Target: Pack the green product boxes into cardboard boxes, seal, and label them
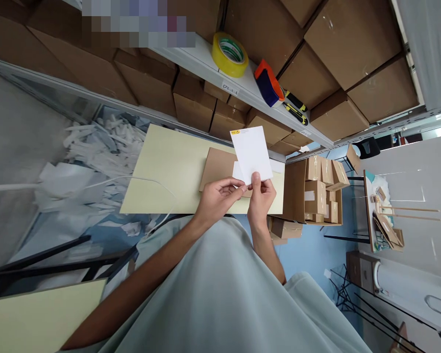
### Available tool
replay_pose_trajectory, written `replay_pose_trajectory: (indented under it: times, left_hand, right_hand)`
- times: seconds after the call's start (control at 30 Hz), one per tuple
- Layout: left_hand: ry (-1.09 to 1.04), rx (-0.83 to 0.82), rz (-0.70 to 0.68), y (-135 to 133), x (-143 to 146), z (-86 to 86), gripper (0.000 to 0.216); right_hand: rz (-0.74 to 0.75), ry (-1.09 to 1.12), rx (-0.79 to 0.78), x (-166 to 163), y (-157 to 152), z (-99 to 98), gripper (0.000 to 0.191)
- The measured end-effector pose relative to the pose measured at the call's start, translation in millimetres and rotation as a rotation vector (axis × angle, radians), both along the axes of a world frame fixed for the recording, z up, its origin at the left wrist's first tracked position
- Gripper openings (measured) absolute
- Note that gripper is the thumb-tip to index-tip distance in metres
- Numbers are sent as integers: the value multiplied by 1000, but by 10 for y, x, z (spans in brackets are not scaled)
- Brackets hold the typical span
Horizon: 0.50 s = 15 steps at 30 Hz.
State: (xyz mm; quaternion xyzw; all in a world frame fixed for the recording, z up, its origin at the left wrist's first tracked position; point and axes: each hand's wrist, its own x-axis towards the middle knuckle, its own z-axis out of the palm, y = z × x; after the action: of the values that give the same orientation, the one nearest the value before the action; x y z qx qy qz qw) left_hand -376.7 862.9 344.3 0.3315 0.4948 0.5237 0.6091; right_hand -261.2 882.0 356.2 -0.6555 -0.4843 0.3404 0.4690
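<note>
A white sheet with a small yellow mark at its top corner (252, 151) is held up in front of me over the pale yellow table (161, 171). My right hand (260, 198) pinches its lower edge with the thumb on the front. My left hand (218, 196) pinches a second white piece (237, 171) that peeks out behind the sheet's lower left corner. A flat brown cardboard piece (218, 166) lies on the table just beyond both hands.
A shelf (220, 73) above the table carries a yellow tape roll (230, 54), a blue and orange tape dispenser (269, 83) and a yellow-black cutter (296, 107). Brown boxes fill the shelving. An open carton of small boxes (318, 189) stands right of the table; white paper scraps (95, 147) lie left.
</note>
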Motion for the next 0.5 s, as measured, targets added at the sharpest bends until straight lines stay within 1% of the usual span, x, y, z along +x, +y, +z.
replay_pose_trajectory:
  times: [0.13,0.2,0.3,0.37,0.4,0.43,0.5]
  left_hand:
    - [31,41,7,54,102,5,34]
    - [59,85,29,87,135,10,32]
    - [125,116,33,144,152,14,29]
    - [172,113,34,180,152,6,26]
    - [193,111,47,197,154,-3,25]
    - [211,110,64,213,158,-13,23]
    - [251,108,94,243,179,-38,22]
  right_hand:
    - [24,142,-35,98,66,-57,59]
    - [101,247,-120,162,119,-134,65]
    - [275,353,-297,289,185,-286,75]
    - [321,379,-348,395,198,-371,81]
    - [297,373,-336,454,193,-397,82]
    - [242,348,-297,516,182,-405,81]
    - [94,241,-156,640,146,-368,70]
